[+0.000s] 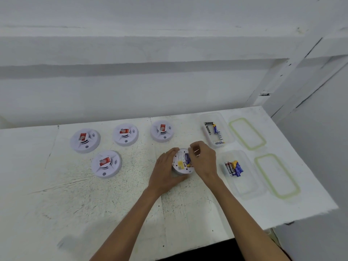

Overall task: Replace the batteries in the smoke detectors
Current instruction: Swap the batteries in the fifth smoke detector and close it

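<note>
Toward the right edge of the table (56, 194), our left hand (165, 171) cupped an upturned detector (179, 160), fingers curled round its rim. Our right hand (204, 159) bent over the blue batteries (188, 159) in its open bay; whether it pinched or merely pressed them, we could not tell. Four other detectors (106, 163) sat face up and closed toward the back left, with nothing to show whether they were done or waiting. Two open boxes (243, 185) by the right edge both held loose batteries. We judged the job partway at best.
</note>
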Demonstrator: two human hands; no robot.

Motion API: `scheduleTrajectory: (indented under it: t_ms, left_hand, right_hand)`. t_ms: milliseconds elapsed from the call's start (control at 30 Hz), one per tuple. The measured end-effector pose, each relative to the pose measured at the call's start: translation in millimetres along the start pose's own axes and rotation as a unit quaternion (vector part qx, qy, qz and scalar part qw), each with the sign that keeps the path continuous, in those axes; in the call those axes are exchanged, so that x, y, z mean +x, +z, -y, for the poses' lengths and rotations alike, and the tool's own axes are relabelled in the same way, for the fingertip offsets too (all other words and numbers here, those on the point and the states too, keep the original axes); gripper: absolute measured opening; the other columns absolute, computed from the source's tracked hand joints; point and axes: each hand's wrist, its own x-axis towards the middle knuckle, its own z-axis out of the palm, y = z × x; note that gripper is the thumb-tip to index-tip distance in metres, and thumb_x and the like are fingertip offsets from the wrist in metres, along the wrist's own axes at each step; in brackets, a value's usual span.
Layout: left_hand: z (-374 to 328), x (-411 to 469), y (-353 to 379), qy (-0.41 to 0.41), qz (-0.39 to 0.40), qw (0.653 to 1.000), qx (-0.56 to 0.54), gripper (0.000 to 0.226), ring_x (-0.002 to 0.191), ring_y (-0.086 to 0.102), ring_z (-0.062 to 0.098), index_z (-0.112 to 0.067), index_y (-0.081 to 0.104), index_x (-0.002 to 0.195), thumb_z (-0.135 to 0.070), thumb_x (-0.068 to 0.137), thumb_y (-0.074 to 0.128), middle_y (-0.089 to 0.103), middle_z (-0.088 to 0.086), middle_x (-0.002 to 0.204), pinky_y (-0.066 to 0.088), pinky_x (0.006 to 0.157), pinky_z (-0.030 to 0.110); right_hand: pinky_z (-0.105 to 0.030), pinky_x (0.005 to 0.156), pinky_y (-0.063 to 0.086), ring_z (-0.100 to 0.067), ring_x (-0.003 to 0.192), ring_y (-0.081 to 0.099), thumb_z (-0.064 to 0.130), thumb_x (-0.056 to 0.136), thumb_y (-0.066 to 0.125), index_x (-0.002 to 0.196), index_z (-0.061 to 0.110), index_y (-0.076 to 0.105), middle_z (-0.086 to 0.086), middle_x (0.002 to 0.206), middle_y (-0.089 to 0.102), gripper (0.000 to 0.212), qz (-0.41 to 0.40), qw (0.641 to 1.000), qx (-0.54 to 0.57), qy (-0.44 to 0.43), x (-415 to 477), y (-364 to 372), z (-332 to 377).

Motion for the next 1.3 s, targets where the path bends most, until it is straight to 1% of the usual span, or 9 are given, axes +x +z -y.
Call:
scheduleTrajectory:
  t_ms: [100,233,333,567,733,867,1000,1133,1300]
  left_hand:
    - [0,0,-1,0.019,0.015,0.999,0.023,0.101,0.144,0.041,0.014,-0.02,0.038,0.154,-0.08,0.077,0.065,0.043,-0.006,0.158,0.033,0.118,0.052]
    - [-4,-2,-5,0.028,0.04,0.998,0.048,0.109,0.149,0.032,0.011,-0.017,0.03,0.158,-0.082,0.076,0.062,0.033,-0.008,0.164,0.021,0.126,0.046]
    - [-4,-3,-6,0.031,0.039,0.998,0.039,0.104,0.149,0.032,0.012,-0.015,0.031,0.158,-0.074,0.079,0.065,0.033,-0.008,0.164,0.022,0.125,0.049]
    - [-4,-3,-5,0.028,0.031,0.999,0.034,0.097,0.148,0.034,0.012,-0.017,0.034,0.157,-0.075,0.083,0.06,0.036,-0.007,0.162,0.025,0.123,0.051]
    - [-4,-3,-5,0.02,0.03,0.999,0.037,0.097,0.147,0.036,0.012,-0.018,0.034,0.156,-0.075,0.083,0.062,0.038,-0.007,0.161,0.028,0.122,0.052]
    - [-4,-3,-6,0.014,0.029,0.999,0.032,0.096,0.147,0.036,0.011,-0.019,0.036,0.156,-0.074,0.082,0.064,0.039,-0.008,0.16,0.03,0.121,0.052]
    - [-6,-3,-7,0.004,0.033,0.999,0.027,0.096,0.146,0.036,0.01,-0.022,0.035,0.156,-0.073,0.081,0.066,0.039,-0.009,0.159,0.03,0.121,0.051]
    - [-6,-2,-6,-0.003,0.032,0.999,0.026,0.097,0.144,0.038,0.009,-0.023,0.035,0.156,-0.073,0.08,0.069,0.041,-0.009,0.158,0.033,0.119,0.052]
    - [-5,-2,-6,-0.005,0.026,1.0,0.016,0.098,0.143,0.04,0.008,-0.023,0.036,0.155,-0.073,0.078,0.07,0.044,-0.01,0.156,0.032,0.12,0.051]
  right_hand:
    - [-0.016,0.067,0.054,0.001,0.075,0.064,0.021,0.097,0.063,0.106,0.016,0.066,0.008,0.09,0.068,0.011,-0.038,0.998,0.052,0.019,4,-19,6]
    - [-0.03,0.065,0.06,-0.012,0.069,0.068,0.014,0.098,0.058,0.106,0.014,0.063,0.001,0.084,0.07,0.009,-0.06,0.995,0.068,0.045,8,-55,-4]
    - [-0.023,0.068,0.048,-0.021,0.075,0.067,0.011,0.093,0.06,0.108,0.011,0.065,-0.004,0.092,0.071,0.016,-0.088,0.993,-0.009,0.083,5,-86,-29]
    - [-0.034,0.075,0.048,-0.031,0.096,0.063,0.003,0.089,0.059,0.116,0.008,0.065,-0.012,0.105,0.069,0.028,-0.021,0.97,-0.2,0.133,-9,-112,-75]
    - [-0.041,0.065,0.053,-0.03,0.079,0.059,-0.001,0.086,0.053,0.097,0.01,0.067,-0.011,0.091,0.068,0.021,-0.026,0.961,-0.23,0.149,-20,-104,-75]
    - [-0.035,0.056,0.048,-0.027,0.069,0.057,0.0,0.088,0.053,0.093,0.01,0.072,-0.008,0.078,0.063,0.022,-0.043,0.961,-0.212,0.17,-21,-103,-72]
    - [-0.035,0.059,0.048,-0.03,0.072,0.058,0.003,0.093,0.051,0.098,0.007,0.074,-0.014,0.085,0.07,0.024,-0.061,0.963,-0.221,0.14,-23,-100,-70]
    - [-0.036,0.066,0.05,-0.032,0.089,0.064,0.003,0.093,0.053,0.105,0.008,0.073,-0.01,0.099,0.073,0.024,-0.082,0.962,-0.241,0.096,-21,-92,-61]
    - [-0.031,0.071,0.044,-0.027,0.105,0.058,0.008,0.091,0.059,0.105,0.012,0.072,-0.003,0.106,0.071,0.019,-0.119,0.973,-0.198,0.015,-20,-73,-33]
